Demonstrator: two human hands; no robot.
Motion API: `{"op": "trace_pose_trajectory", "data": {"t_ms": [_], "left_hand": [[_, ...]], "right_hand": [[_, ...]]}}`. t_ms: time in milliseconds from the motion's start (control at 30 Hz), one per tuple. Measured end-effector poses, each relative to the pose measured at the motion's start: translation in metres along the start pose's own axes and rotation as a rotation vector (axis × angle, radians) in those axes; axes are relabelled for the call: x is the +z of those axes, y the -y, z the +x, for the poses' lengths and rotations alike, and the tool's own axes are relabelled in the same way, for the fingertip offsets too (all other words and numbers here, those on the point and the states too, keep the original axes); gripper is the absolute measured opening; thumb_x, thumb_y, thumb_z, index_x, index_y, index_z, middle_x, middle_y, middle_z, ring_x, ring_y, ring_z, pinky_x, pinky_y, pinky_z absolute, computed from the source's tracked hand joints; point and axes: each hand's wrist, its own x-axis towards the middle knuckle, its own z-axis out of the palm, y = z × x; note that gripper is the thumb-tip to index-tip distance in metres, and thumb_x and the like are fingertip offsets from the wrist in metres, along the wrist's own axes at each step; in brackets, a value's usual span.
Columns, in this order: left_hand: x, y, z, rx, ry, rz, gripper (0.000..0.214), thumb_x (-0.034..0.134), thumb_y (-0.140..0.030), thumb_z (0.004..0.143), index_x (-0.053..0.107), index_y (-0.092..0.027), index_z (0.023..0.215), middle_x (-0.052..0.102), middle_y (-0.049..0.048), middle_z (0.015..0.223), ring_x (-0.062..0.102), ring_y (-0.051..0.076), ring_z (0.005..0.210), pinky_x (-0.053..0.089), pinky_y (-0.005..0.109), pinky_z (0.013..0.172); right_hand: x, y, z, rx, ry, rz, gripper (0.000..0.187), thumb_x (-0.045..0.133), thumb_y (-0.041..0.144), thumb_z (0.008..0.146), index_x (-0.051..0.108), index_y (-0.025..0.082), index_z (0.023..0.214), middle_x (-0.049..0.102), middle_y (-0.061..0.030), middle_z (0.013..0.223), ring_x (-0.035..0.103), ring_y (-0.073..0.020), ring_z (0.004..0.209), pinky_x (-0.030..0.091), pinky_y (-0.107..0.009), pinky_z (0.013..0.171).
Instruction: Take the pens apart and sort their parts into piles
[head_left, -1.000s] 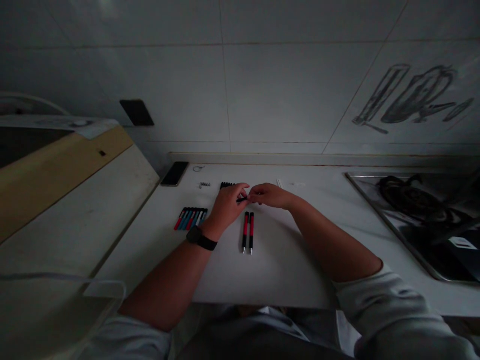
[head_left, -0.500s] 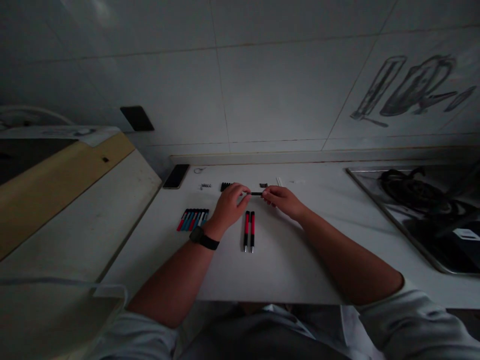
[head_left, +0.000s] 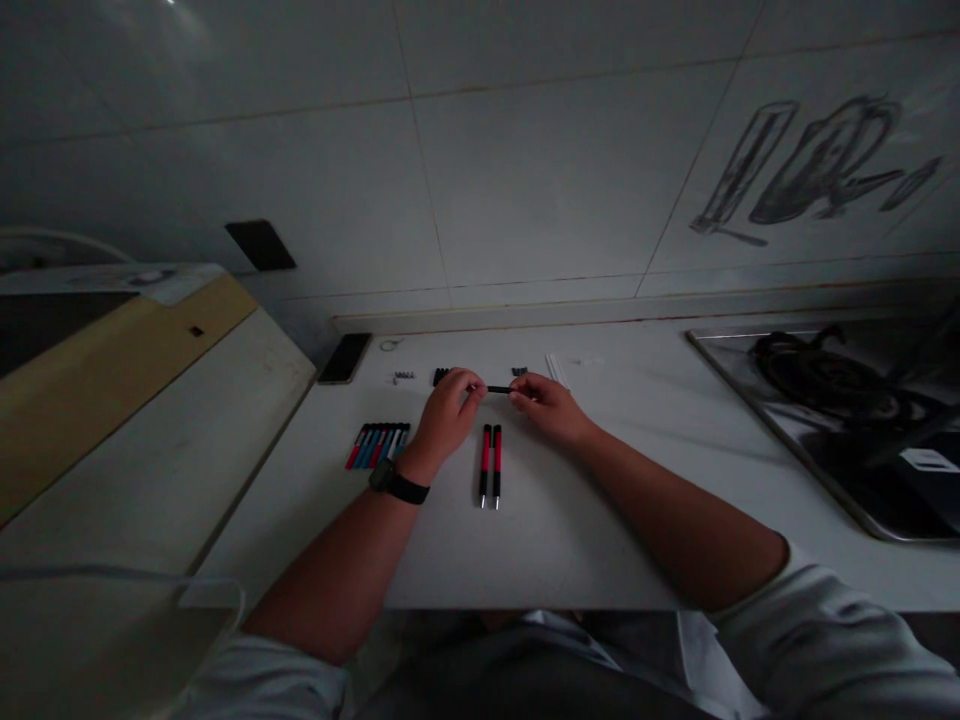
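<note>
My left hand and my right hand each pinch one end of a thin dark pen part, held level just above the white counter. A black watch is on my left wrist. Just below the hands lie two red-and-black pens side by side. A row of several red, blue and white pen barrels lies to the left of my left hand. Behind the hands are small piles of dark parts and small springs.
A dark phone lies at the counter's back left. A gas stove fills the right side. White thin sticks lie behind my right hand. A wooden-edged surface stands to the left, a tiled wall behind.
My hands have drawn apart, so the dark part now shows between them. The view has shifted slightly; the pens on the counter have not moved.
</note>
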Motion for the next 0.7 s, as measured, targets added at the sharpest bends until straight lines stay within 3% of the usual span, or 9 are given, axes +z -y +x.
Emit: {"op": "trace_pose_trajectory", "data": {"t_ms": [167,300,467,567,700], "left_hand": [[-0.0007,-0.0011,0.0005,0.024,-0.031,-0.003,0.003,0.06,-0.019,0.099,0.061,-0.021,0.097,0.064,0.0044,0.1,0.062,0.019,0.099,0.05,0.035,0.091],[-0.0011,-0.0014,0.0003,0.025,-0.037,0.001,0.002,0.061,-0.018,0.098,0.062,-0.02,0.097,0.064,0.0042,0.1,0.061,0.019,0.099,0.051,0.035,0.091],[-0.0021,-0.0025,0.0008,0.03,-0.022,0.005,0.003,0.062,-0.018,0.098,0.062,-0.02,0.097,0.064,0.0044,0.1,0.061,0.02,0.099,0.051,0.036,0.091],[-0.0021,-0.0028,0.0007,0.021,-0.03,0.002,0.003,0.062,-0.018,0.098,0.062,-0.021,0.097,0.064,0.0043,0.1,0.061,0.02,0.098,0.051,0.036,0.091],[-0.0015,-0.0028,-0.0002,0.022,-0.023,0.002,0.003,0.062,-0.018,0.097,0.062,-0.021,0.097,0.064,0.0042,0.1,0.062,0.02,0.098,0.051,0.036,0.091]], "right_hand": [[0.0018,0.0004,-0.0007,0.073,0.046,0.017,0.043,0.05,0.059,0.097,0.063,0.021,0.084,0.061,-0.0012,0.074,0.054,-0.0165,0.068,0.043,-0.031,0.067],[0.0038,-0.0013,-0.0006,0.077,0.046,0.117,0.034,0.064,0.057,0.089,0.062,0.023,0.093,0.06,0.0007,0.078,0.056,-0.016,0.069,0.045,-0.029,0.064],[0.0051,-0.0014,-0.0005,0.14,0.073,0.171,0.038,0.058,0.06,0.092,0.06,0.022,0.088,0.059,0.0004,0.076,0.055,-0.0151,0.067,0.044,-0.028,0.058],[0.0055,0.0009,-0.0006,0.12,0.057,0.222,0.037,0.071,0.056,0.083,0.059,0.024,0.1,0.061,0.0017,0.082,0.057,-0.0143,0.068,0.044,-0.027,0.056],[0.0064,-0.0003,-0.0001,0.203,0.063,0.227,0.043,0.058,0.066,0.091,0.061,0.023,0.093,0.064,-0.0016,0.081,0.058,-0.0163,0.067,0.043,-0.028,0.054]]}}
